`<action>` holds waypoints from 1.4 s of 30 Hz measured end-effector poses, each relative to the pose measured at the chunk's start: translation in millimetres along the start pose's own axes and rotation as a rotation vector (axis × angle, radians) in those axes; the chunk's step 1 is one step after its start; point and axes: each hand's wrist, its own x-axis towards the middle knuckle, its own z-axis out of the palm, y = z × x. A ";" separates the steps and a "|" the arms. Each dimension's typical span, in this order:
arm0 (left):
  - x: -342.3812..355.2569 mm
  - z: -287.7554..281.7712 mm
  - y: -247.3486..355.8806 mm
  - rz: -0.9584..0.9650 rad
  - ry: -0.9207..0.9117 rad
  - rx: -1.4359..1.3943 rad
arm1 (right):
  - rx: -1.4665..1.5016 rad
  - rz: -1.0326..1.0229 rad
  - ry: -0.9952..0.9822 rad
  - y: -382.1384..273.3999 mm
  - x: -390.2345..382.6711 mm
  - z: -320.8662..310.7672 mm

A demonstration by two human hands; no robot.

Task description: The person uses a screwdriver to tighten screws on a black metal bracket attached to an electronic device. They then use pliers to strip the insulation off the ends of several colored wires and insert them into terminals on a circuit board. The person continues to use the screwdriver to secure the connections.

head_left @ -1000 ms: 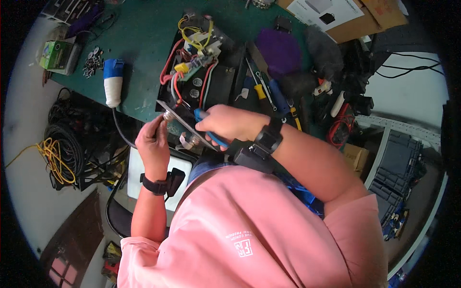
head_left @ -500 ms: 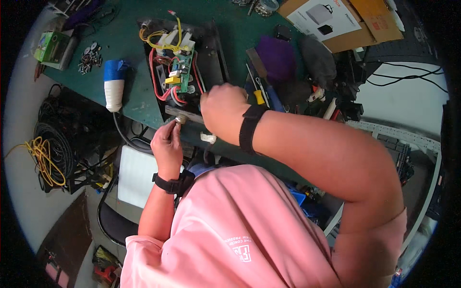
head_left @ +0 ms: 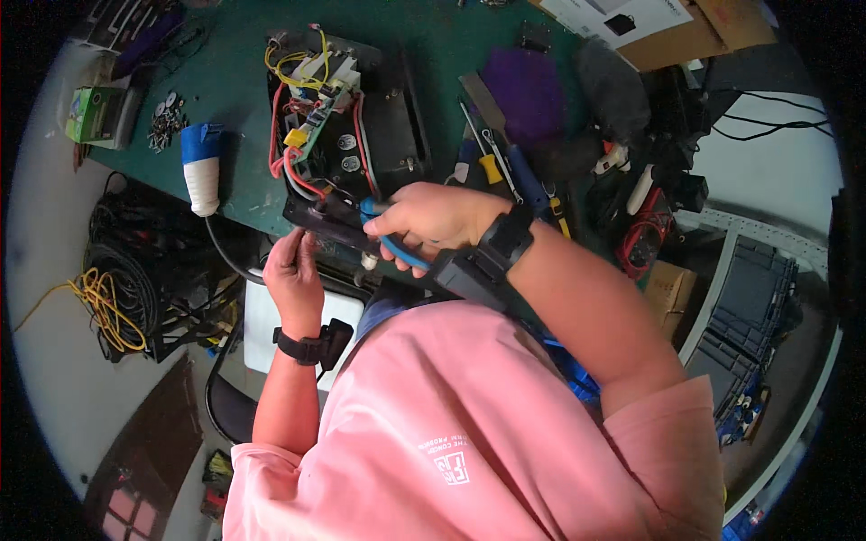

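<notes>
An opened black metal casing (head_left: 397,122) lies on the bench with a green circuit board (head_left: 313,132) and red, grey and yellow wires (head_left: 293,65) inside. Blue-handled pliers (head_left: 408,254) are in my right hand (head_left: 444,216), their head among the wires behind the casing's front panel (head_left: 338,227). My left hand (head_left: 296,278) is closed in a pinch against the front of that panel, left of the pliers; what its fingertips hold is hidden. A small pale fitting (head_left: 369,261) shows below the panel, close to my right fingers.
A blue-and-white industrial plug (head_left: 200,171) lies at left, its black cable dropping over the bench edge. Loose screws (head_left: 166,124) are beyond it. To the right are a yellow-handled screwdriver (head_left: 490,169), a purple cloth (head_left: 523,97) and a red multimeter (head_left: 645,233). A cardboard box (head_left: 722,36) stands behind.
My right hand has turned and the blue-handled pliers now show in it. The circuit board has tilted. A round metal piece visible at my left fingertips before is now out of sight.
</notes>
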 end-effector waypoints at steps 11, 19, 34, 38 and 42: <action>-5.2 12.9 7.5 0.011 -0.073 0.002 | -2.045 -0.198 0.920 -11.7 -1.9 43.3; -11.0 6.2 12.4 -0.068 -0.009 -0.040 | -1.860 -0.326 0.143 -29.8 -6.5 18.3; -15.5 1.5 14.2 -0.054 -0.057 -0.014 | -1.374 -0.434 0.563 6.9 -16.4 26.3; -15.3 -2.0 16.0 -0.122 -0.063 -0.061 | -1.225 -0.187 0.409 2.5 -6.2 18.2; -13.6 -3.4 16.1 -0.145 -0.091 -0.067 | -1.154 -0.201 0.387 3.4 -11.2 17.4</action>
